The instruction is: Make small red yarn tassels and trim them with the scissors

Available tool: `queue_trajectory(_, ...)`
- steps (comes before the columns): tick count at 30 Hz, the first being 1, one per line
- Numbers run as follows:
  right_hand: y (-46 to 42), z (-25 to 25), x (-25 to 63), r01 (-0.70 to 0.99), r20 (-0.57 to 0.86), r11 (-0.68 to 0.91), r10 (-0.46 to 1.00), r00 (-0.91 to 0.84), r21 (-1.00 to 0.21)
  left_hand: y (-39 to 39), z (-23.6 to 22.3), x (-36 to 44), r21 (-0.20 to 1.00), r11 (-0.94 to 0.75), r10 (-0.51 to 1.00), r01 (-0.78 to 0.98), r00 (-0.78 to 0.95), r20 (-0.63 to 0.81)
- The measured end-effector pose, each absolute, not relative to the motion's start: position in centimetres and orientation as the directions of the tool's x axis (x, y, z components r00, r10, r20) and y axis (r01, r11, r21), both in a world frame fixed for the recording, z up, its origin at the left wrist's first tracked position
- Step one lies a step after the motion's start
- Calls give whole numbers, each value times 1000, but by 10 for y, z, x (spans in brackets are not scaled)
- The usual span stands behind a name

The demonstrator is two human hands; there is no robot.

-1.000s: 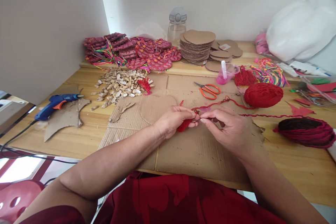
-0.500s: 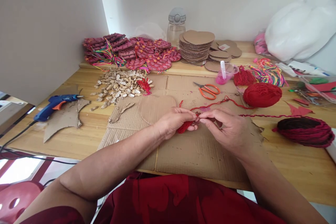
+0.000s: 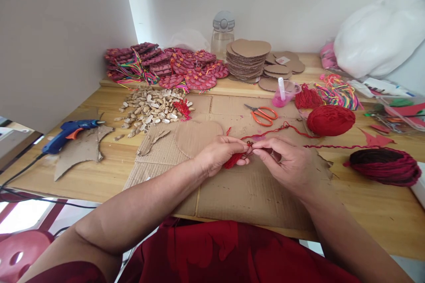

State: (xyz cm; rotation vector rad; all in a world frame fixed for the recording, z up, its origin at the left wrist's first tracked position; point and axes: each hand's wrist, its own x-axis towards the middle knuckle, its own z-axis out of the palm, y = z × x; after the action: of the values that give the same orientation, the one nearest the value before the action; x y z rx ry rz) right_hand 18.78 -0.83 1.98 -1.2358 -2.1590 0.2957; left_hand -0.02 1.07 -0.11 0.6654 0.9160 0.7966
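My left hand (image 3: 226,152) pinches a small red yarn bundle (image 3: 233,160), its strands hanging below the fingers. Right beside it, my right hand (image 3: 285,159) is closed, thumb and forefinger pinching dark red yarn at the top of the bundle; the exact knot is too small to make out. A red yarn strand (image 3: 265,133) runs from behind the fingers to a red yarn ball (image 3: 331,120). A darker strand (image 3: 335,146) leads from my right hand towards a maroon and brown yarn ball (image 3: 385,166). Both hands are above a cardboard sheet (image 3: 229,199).
Orange-handled scissors (image 3: 264,116) lie beyond my hands. At left are a blue glue gun (image 3: 71,132) and peanut shells (image 3: 151,108). Decorated maroon pieces (image 3: 195,68), a water bottle (image 3: 223,35), stacked cardboard shapes (image 3: 248,59) and a pink cup (image 3: 285,93) stand at the back.
Both hands stay in nearly the same place, still pinching the yarn. The whole view has shifted very slightly.
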Motion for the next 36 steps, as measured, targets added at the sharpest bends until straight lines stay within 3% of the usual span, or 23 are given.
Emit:
queue_trajectory(3,-7,21,189,729,315,439,896,-313,-524,11,0,0,785,531,837,-319,345,-425)
queue_trajectory(7,-2,20,193,639,34,310,914,-405,-704,11,1,0,784,521,846,-337,327,-421)
queue_trajectory(13,0,19,197,506,-36,210,901,-433,-837,11,1,-1,800,489,866,-348,302,-398)
queue_trajectory(17,-2,19,196,297,-186,-42,859,-477,-954,10,0,0,806,469,878,-361,292,-381)
queue_trajectory(21,-2,20,194,233,-298,-203,803,-516,-951,9,-2,1,821,422,902,-384,273,-336)
queue_trajectory(26,-2,19,195,232,-325,-253,872,-365,-939,7,3,0,849,342,938,-402,207,-279)
queue_trajectory(29,-2,18,193,233,-394,-321,802,-449,-918,6,6,0,876,295,953,-381,188,-239)
queue_trajectory(32,-2,15,188,145,-411,-394,764,-496,-908,5,5,1,878,290,953,-382,204,-226)
queue_trajectory(36,-3,11,180,-37,-351,-390,863,-364,-920,7,-1,3,831,307,951,-465,174,-254)
